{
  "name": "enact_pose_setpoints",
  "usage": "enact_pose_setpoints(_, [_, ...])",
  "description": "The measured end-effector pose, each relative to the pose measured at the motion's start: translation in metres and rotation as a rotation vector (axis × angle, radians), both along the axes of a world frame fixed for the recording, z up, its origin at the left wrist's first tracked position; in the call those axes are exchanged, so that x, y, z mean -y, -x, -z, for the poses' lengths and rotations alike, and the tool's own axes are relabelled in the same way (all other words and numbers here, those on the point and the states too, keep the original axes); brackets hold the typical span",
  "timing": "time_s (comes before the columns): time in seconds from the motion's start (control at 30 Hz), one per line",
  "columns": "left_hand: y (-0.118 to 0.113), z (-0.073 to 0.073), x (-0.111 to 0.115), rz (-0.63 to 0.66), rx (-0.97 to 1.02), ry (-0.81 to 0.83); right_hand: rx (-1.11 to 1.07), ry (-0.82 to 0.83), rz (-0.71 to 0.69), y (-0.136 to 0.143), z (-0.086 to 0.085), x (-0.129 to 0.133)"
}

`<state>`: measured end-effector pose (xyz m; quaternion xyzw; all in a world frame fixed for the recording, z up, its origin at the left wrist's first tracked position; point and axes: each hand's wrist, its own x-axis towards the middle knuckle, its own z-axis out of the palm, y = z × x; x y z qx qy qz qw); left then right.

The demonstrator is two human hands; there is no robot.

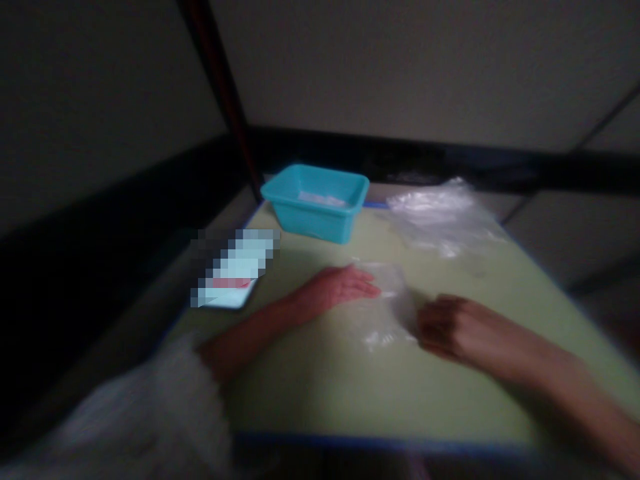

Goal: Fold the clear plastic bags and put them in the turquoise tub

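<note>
Through my head camera, the only feed I have, I see a clear plastic bag (390, 310) lying on the pale yellow-green tabletop (320, 393), near the middle and between the two hands. Its film catches the light in creases along the near edge; I can't tell whether it holds anything. My left hand (353, 285) is over its far left part, fingers stretched out and palm down, seemingly resting on the film. My right hand (443, 327) is curled at the bag's right side, its fingers folded under and blurred, so I cannot tell whether they pinch the edge or only lie beside it.

Beyond the left hand, toward the far edge, a turquoise plastic basin (316, 217) stands upright. Inside it I make out something flat and whitish (323, 199), low against the wall, too blurred to name. To the right of the basin and well apart from it, a heap of clear plastic film (443, 217) lies crumpled, its layers hard to separate. At the left edge of the tabletop, a flat, pale, bright panel (235, 270) is partly pixelated for me.
</note>
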<state>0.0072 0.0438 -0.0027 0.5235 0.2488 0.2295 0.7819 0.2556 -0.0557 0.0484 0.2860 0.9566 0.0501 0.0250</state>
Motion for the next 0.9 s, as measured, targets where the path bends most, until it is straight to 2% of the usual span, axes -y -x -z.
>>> enact_pose_setpoints(0.13, [0.000,0.001,0.000,-0.004,0.013,0.026,0.037,-0.095,-0.019,0.001,0.007,0.002])
enact_pose_setpoints(0.37, [0.001,0.001,0.001,0.003,0.054,0.101,0.014,-0.141,-0.011,0.001,0.013,0.003])
enact_pose_setpoints(0.7, [-0.001,-0.003,0.002,-0.034,0.016,0.130,0.039,-0.065,-0.001,0.000,0.011,0.002])
enact_pose_setpoints(0.9, [-0.002,-0.007,0.003,-0.029,0.005,0.133,-0.161,0.117,0.096,-0.002,0.005,0.004])
